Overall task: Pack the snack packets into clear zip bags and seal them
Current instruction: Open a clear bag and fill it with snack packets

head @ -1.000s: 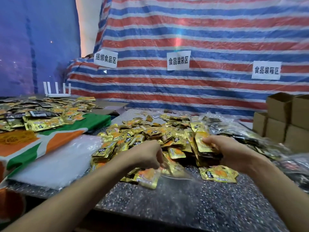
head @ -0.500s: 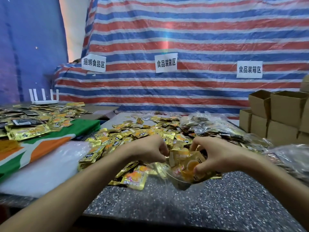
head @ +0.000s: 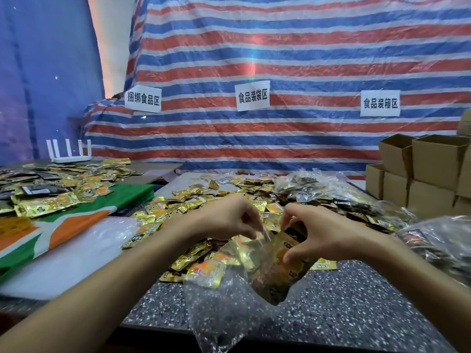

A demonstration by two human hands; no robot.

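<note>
A clear zip bag [head: 219,309] hangs over the speckled table's front edge, its mouth held up between my hands. My left hand [head: 229,217] pinches the bag's open rim. My right hand [head: 321,235] grips a bunch of gold and orange snack packets [head: 277,271], which sit partly inside the bag's mouth. A big heap of loose gold snack packets [head: 193,207] covers the table just behind my hands.
Filled clear bags [head: 443,240] lie at the right. Open cardboard boxes [head: 420,174] are stacked at the far right. More packets lie on a green and orange cloth [head: 76,220] at the left, beside a stack of flat clear bags [head: 76,253]. A striped tarp hangs behind.
My right hand brought a bunch of packets from the heap to the bag and pushed it down into the mouth. My left hand lifted the bag's rim.
</note>
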